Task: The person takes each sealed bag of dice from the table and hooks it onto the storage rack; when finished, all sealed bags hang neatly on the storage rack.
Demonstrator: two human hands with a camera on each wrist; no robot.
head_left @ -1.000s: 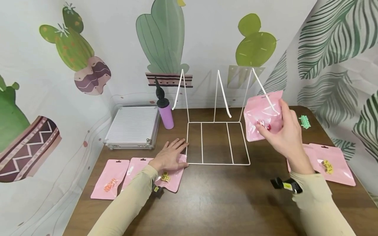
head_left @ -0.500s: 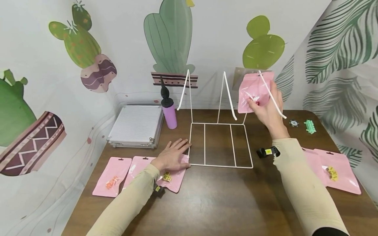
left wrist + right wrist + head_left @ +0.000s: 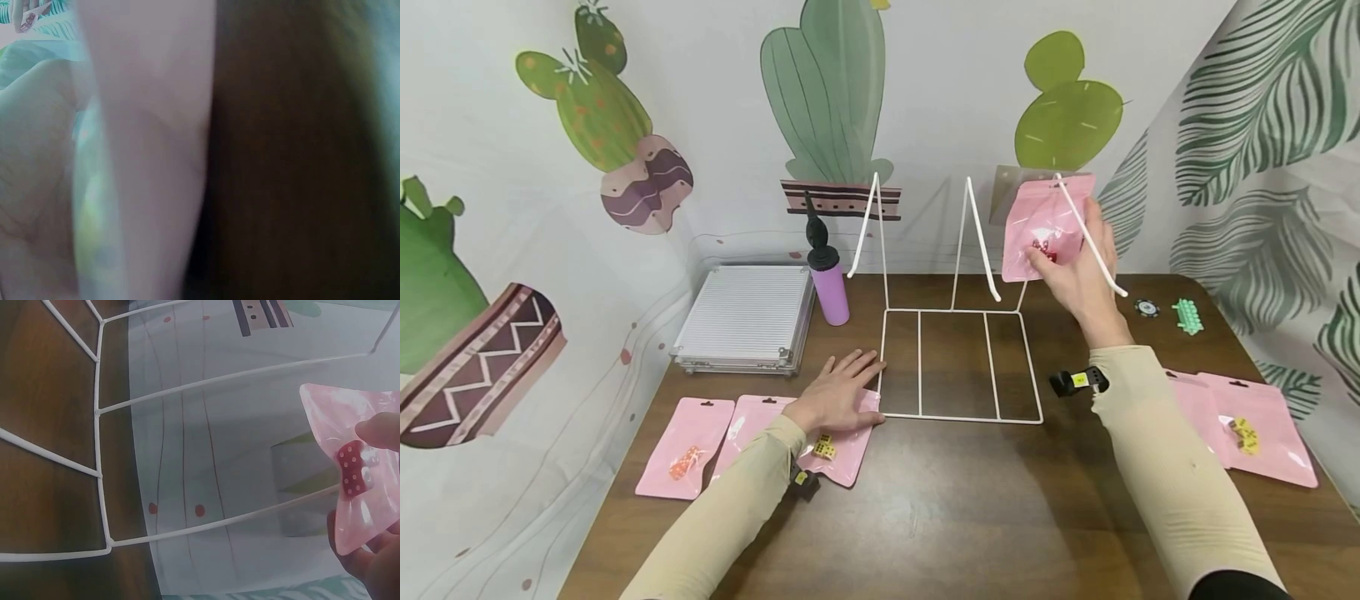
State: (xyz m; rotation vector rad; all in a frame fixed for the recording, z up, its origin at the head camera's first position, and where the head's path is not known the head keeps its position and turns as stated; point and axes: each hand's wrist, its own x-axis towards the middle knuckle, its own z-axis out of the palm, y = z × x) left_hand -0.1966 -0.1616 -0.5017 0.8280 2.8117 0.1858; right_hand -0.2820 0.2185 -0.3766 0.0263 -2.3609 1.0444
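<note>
My right hand (image 3: pixel 1078 271) pinches a pink zip pouch (image 3: pixel 1033 221) with red dotted dice (image 3: pixel 353 469) in its window. The pouch hangs upright at the back of the right prong (image 3: pixel 1093 242) of a white wire rack (image 3: pixel 955 312). That prong crosses in front of the pouch's top edge; whether it passes through the hang hole is hard to tell. My left hand (image 3: pixel 838 396) lies with fingers spread at the rack's left base corner, over a pink pouch with yellow dice (image 3: pixel 823 447). The left wrist view is blurred.
At left lie a pink pouch with orange dice (image 3: pixel 685 450) and another (image 3: pixel 747 421), partly under my sleeve. Behind them are stacked silver cases (image 3: pixel 745 317) and a purple hand pump (image 3: pixel 831 292). At right are more pouches (image 3: pixel 1262 429), a poker chip (image 3: pixel 1146 308) and a green bumpy piece (image 3: pixel 1187 317).
My right hand has carried the pouch up and back along the right prong, then stayed nearly still over the last half second. The left hand keeps its place at the rack's base.
</note>
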